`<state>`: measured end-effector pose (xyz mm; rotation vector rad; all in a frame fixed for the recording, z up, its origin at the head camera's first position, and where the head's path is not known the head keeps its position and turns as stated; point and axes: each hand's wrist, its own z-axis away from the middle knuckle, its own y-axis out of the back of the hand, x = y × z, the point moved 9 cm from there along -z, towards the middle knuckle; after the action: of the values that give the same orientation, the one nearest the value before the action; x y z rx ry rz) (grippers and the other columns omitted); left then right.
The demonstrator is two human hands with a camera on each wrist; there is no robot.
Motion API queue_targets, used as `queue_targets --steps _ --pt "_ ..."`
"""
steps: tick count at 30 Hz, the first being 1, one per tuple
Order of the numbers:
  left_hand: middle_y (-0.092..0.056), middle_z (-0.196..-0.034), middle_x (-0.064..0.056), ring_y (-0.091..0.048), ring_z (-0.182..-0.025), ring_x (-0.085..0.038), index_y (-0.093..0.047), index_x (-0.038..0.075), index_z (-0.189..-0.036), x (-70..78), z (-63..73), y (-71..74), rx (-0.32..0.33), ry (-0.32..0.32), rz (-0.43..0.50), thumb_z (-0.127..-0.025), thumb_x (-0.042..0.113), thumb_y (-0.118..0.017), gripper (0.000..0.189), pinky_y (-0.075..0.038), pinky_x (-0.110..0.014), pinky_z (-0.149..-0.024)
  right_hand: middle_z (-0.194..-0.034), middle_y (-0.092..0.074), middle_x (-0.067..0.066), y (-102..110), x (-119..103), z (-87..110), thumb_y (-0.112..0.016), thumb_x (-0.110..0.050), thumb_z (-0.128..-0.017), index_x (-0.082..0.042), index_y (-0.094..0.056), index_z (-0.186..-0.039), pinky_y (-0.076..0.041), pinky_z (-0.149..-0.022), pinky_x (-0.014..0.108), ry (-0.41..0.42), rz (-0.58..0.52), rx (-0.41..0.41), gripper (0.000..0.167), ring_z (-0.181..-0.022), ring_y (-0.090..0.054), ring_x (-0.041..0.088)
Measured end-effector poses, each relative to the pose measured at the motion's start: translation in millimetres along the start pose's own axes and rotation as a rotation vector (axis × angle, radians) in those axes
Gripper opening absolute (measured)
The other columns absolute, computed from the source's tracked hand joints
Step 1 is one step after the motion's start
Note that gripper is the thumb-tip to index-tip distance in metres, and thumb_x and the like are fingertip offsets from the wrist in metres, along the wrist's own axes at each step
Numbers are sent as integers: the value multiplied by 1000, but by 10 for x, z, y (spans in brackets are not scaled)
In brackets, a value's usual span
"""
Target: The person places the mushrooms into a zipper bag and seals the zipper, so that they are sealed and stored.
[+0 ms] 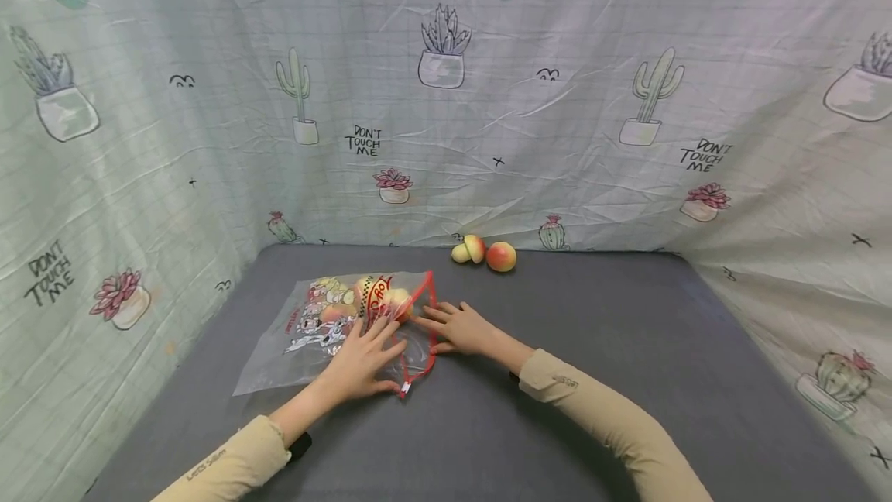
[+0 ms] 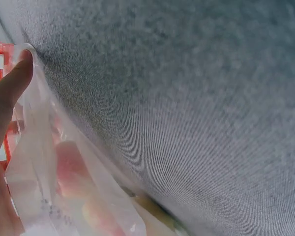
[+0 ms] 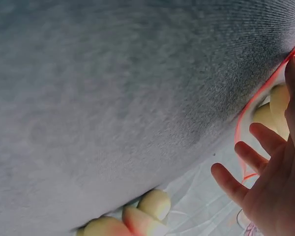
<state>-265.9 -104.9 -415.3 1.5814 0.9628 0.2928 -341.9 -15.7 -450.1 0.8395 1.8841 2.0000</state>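
A clear zip bag [image 1: 268, 355] with a printed front and red zip edges lies on the dark table, its mouth toward the right and parted. Several yellow-and-red fruit-like pieces [image 1: 337, 314] are inside it. My left hand [image 1: 362, 359] rests on the bag near the mouth with fingers spread, its thumb close to the white slider [image 1: 406, 388]; the left wrist view shows that thumb along the plastic. On the other side of the mouth, my right hand [image 1: 463, 329] has its fingers spread, with the thumb at the red zip edge [image 3: 255, 96] in the right wrist view.
Behind the bag, near the table's back edge, sit a yellow mushroom-shaped piece [image 1: 468, 249] with a reddish cap and a round red-and-yellow fruit [image 1: 501, 256]. A printed cloth [image 1: 502, 177] hangs around the back and sides of the dark table [image 1: 592, 316].
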Motion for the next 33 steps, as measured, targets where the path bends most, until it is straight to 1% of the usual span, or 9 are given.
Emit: queue_targets --steps 5,9,14,17,20,23,27,30,33 --pt "-49 -129 -13 -43 -122 -33 -58 19 -117 22 -6 -10 6 -13 -15 -66 63 -61 68 -36 -59 -89 -143 -34 2 53 68 86 -44 -55 -84 -28 -24 -142 -42 -88 48 -2 -75 17 67 -127 -37 23" --pt "-50 -127 -13 -43 -121 -33 -58 20 -116 34 -11 8 27 -19 -28 -66 64 -60 67 -37 -58 -88 -142 -36 4 96 177 171 -46 -51 -85 -26 -27 -141 -42 -86 47 -13 -121 58 64 -126 -37 24" --pt "-51 -125 -14 -44 -120 -33 -59 20 -115 56 -9 19 43 -25 -38 -65 64 -61 67 -37 -58 -88 -141 -37 6 122 315 273 -48 -45 -87 -23 -32 -139 -41 -86 46 -28 -152 103 58 -125 -38 23" --pt "-52 -124 -15 -45 -119 -34 -59 20 -114 67 -4 20 51 -26 -28 -65 64 -61 66 -36 -58 -88 -140 -39 6 140 384 323 -50 -41 -88 -22 -35 -138 -42 -85 44 -31 -148 143 55 -124 -40 23" --pt "-52 -123 -14 -45 -118 -33 -59 20 -113 73 -3 21 62 -27 -24 -65 64 -61 65 -36 -58 -88 -139 -41 6 166 457 374 -52 -36 -88 -20 -40 -135 -41 -83 43 -39 -138 201 52 -121 -42 23" --pt "-53 -122 -14 -46 -117 -33 -59 20 -113 79 -3 27 75 -29 -25 -65 65 -60 65 -36 -58 -88 -136 -44 7 184 542 428 -54 -32 -87 -17 -45 -132 -41 -81 41 -55 -131 258 48 -118 -45 23" --pt "-53 -121 -15 -46 -116 -34 -59 20 -112 91 -7 26 91 -34 -30 -64 66 -60 66 -37 -58 -87 -132 -49 8 197 680 506 -58 -28 -85 -14 -49 -128 -41 -80 41 -86 -120 323 45 -114 -48 23" --pt "-52 -122 -15 -46 -116 -34 -59 21 -112 96 -12 24 90 -34 -29 -64 66 -60 66 -37 -57 -88 -130 -50 9 186 798 557 -60 -26 -84 -14 -51 -126 -41 -81 42 -118 -112 348 45 -113 -49 23" --pt "-52 -124 -15 -45 -118 -35 -59 20 -113 100 -20 24 76 -29 -18 -65 65 -60 66 -36 -58 -89 -129 -51 9 155 926 601 -62 -24 -82 -13 -53 -124 -41 -81 44 -155 -110 359 44 -113 -49 25"
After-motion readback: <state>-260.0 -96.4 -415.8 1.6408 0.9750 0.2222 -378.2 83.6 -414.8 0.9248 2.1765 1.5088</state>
